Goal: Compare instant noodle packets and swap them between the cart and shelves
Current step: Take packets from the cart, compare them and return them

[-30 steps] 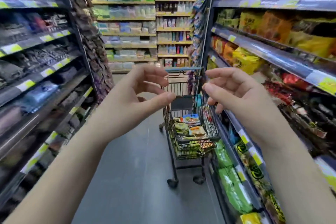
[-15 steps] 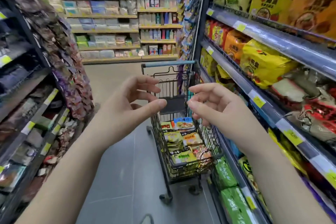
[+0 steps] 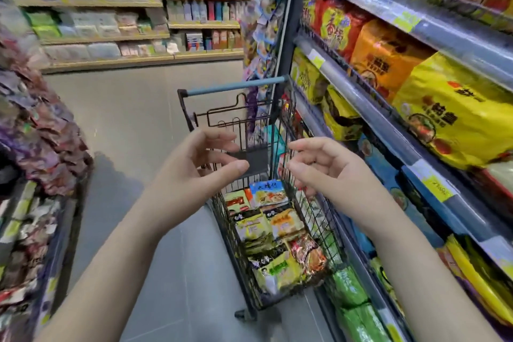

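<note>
Running along the right side, the shelves carry big yellow, orange and red noodle multipacks, with green bags on the bottom tier. Just beside them on the grey floor stands a dark wire cart with a blue handle. Instant noodle packets lie flat in its basket, overlapping: green, yellow, orange, one blue-topped, one glossy red. Above the basket, the left hand and right hand hover empty, fingers loosely curled and spread, thumbs pointing toward each other, touching nothing.
</note>
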Demonstrator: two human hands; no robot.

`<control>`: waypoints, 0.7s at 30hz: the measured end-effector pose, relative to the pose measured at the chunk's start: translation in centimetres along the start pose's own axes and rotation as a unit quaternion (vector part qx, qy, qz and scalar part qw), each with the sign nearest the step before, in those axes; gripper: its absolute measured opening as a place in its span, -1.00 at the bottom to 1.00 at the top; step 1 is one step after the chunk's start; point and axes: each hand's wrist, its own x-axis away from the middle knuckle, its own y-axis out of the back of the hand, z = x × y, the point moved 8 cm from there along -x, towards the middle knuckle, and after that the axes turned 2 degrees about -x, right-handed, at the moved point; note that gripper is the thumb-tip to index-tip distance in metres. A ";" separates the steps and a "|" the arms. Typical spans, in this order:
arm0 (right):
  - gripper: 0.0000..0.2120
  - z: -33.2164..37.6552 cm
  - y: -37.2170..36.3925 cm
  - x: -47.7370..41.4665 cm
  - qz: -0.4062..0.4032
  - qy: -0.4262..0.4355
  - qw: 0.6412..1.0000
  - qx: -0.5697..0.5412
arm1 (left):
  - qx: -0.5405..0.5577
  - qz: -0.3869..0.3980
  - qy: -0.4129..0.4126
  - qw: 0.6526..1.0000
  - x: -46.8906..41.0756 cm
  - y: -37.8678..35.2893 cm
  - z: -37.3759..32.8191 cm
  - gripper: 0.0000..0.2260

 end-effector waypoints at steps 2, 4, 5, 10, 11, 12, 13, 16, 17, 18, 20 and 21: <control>-0.74 -1.3 0.9 -2.7 0.002 -0.013 1.000 -0.005 | -0.005 0.003 0.012 1.000 -2.6 -0.6 1.2 -0.59; -0.73 -2.6 1.9 -5.4 0.008 -0.019 1.000 -0.004 | -0.006 0.000 0.027 1.000 -5.2 -1.3 2.5 -0.58; -0.73 -3.3 2.5 -6.8 0.012 -0.021 1.000 -0.003 | -0.006 -0.004 0.033 0.999 -6.4 -1.7 3.1 -0.57; -0.68 -7.0 5.1 -13.7 0.053 -0.048 0.997 -0.003 | -0.010 -0.026 0.083 0.996 -11.6 -3.9 7.3 -0.55; -0.68 -7.8 5.4 -15.1 0.061 -0.053 0.997 -0.004 | -0.012 -0.029 0.091 0.995 -12.6 -4.2 8.1 -0.55; -0.68 -8.7 5.7 -16.4 0.067 -0.057 0.996 -0.002 | -0.012 -0.032 0.099 0.994 -13.4 -4.4 9.0 -0.55; -0.68 -9.6 5.9 -17.6 0.073 -0.062 0.995 0.000 | -0.010 -0.037 0.108 0.993 -14.2 -4.6 10.0 -0.56; -0.68 -12.8 6.5 -20.6 0.078 -0.084 0.993 -0.001 | 0.008 -0.055 0.144 0.988 -15.9 -5.1 13.0 -0.56; -0.70 -14.2 6.6 -21.4 0.079 -0.095 0.992 0.005 | 0.015 -0.059 0.155 0.986 -16.3 -5.4 14.1 -0.57; -0.72 -15.7 6.7 -22.2 0.080 -0.107 0.991 0.010 | 0.017 -0.062 0.165 0.984 -16.8 -5.6 15.2 -0.59; -0.74 -19.4 6.8 -23.8 0.077 -0.134 0.988 0.018 | 0.014 -0.063 0.187 0.980 -17.8 -6.2 17.9 -0.62; -0.74 -21.5 6.9 -24.5 0.073 -0.151 0.986 0.023 | 0.016 -0.065 0.202 0.977 -18.3 -6.4 19.4 -0.63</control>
